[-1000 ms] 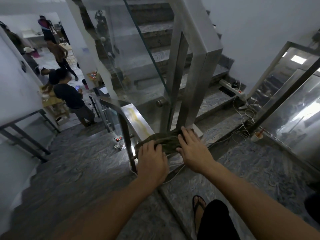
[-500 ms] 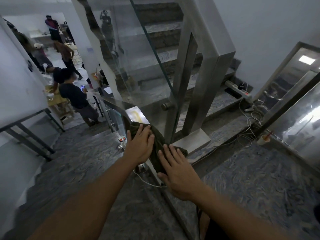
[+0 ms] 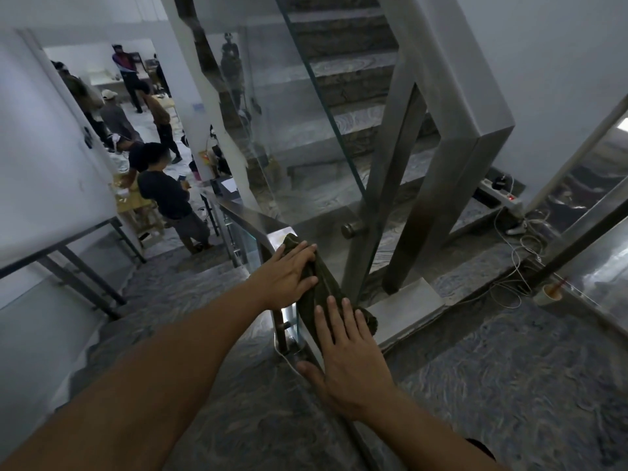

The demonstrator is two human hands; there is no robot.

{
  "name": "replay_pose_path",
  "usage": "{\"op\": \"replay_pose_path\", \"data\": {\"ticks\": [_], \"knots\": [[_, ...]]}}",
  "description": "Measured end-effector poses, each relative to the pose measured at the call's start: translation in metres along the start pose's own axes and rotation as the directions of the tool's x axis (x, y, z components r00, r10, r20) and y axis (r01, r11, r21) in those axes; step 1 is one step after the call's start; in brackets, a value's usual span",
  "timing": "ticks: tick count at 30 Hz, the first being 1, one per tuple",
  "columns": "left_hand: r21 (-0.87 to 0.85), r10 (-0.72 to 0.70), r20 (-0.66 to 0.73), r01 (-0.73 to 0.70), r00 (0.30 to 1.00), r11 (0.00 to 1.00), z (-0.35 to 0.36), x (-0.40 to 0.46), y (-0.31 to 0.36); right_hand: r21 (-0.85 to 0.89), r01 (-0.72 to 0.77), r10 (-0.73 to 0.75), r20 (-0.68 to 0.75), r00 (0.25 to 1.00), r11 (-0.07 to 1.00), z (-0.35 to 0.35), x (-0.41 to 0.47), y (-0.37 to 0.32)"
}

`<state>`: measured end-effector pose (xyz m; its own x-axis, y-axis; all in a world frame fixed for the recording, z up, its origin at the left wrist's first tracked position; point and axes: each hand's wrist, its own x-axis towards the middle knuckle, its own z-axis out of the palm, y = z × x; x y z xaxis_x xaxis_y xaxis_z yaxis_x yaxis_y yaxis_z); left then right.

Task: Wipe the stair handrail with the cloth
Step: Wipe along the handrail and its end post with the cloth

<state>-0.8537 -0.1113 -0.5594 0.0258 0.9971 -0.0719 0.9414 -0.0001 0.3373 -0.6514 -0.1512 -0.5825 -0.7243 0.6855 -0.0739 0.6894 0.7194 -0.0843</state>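
Note:
A dark green cloth [image 3: 326, 283] lies stretched along the flat top of the steel handrail [image 3: 251, 220], which slopes down to the lower stairs. My left hand [image 3: 289, 277] presses flat on the cloth's upper end, fingers spread over it. My right hand [image 3: 346, 358] lies flat on the cloth's lower end, fingers straight and pointing up the rail, thumb out to the left. Both palms hold the cloth against the rail. Most of the rail under the cloth is hidden.
A glass panel [image 3: 306, 130] and steel posts [image 3: 390, 185] rise just right of the rail. Cables and a power strip [image 3: 503, 198] lie on the landing by the wall, with a cup [image 3: 550, 294] near a glass door. Several people [image 3: 170, 202] stand below the stairs.
The cloth went from lying across the rail end to lying lengthwise along it. My left hand slid up the rail; my right hand dropped to the lower end. The view has shifted slightly.

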Motion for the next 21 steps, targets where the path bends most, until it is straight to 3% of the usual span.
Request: {"op": "replay_pose_path", "data": {"ticks": [7,14,21], "knots": [[0.157,-0.001,0.072,-0.011,0.997,0.987,-0.003,0.033,-0.036,0.095,0.056,-0.062,0.058,0.996,0.994,-0.013,0.034,-0.008],[0.097,-0.074,0.0,0.074,0.997,0.992,-0.003,0.056,-0.057,0.107,0.041,-0.05,0.087,0.995,0.993,-0.008,0.064,-0.009],[-0.094,-0.163,-0.075,0.156,0.984,0.983,-0.01,0.06,-0.063,0.118,0.035,-0.048,0.105,0.993,0.992,-0.009,0.085,-0.01]]}}
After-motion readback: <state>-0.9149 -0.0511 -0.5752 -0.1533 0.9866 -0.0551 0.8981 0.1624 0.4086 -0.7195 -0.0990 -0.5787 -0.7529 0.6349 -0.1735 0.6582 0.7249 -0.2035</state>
